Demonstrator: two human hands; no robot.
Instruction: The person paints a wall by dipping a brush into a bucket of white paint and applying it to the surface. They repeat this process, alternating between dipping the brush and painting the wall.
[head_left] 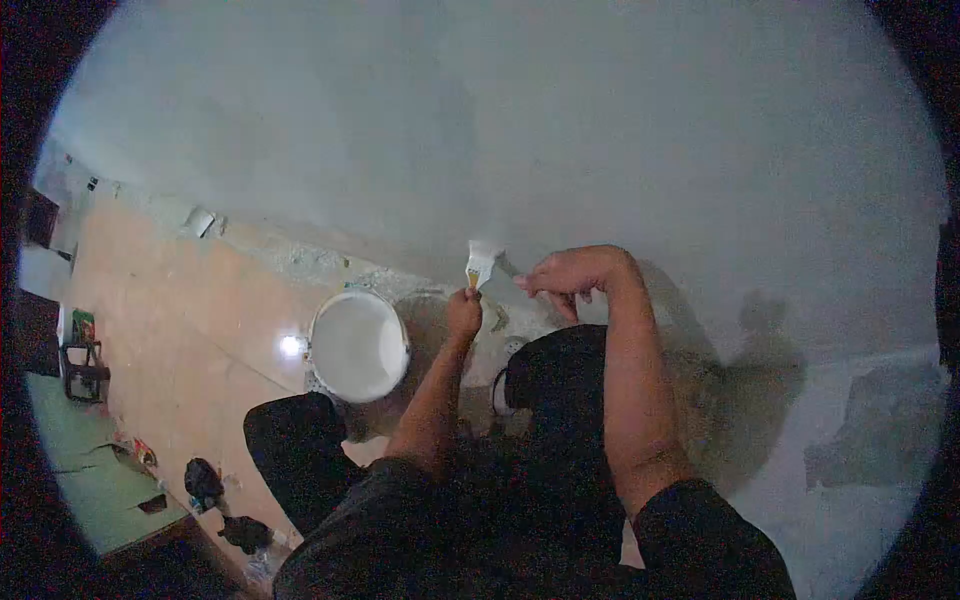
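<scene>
My left hand (464,313) is closed around the short yellowish handle of a putty knife (481,262). Its flared blade is coated white and points up in front of the grey wall (330,120). Just to the right, my right hand (575,274) is bent at the wrist, fingers curled and fingertips near the blade. A thin dark strip runs from those fingertips toward the putty knife; I cannot tell whether it is a held tool or a shadow. Left of my left forearm, a round bucket (358,347) with a whitish inside stands on the floor.
Crumbly debris (315,262) lines the foot of the wall. A small pale piece (200,221) lies farther left. A bright light spot (291,345) shows beside the bucket. Dark bags (204,484) and a dark stool-like frame (85,372) are at the far left. My knees flank the bucket area.
</scene>
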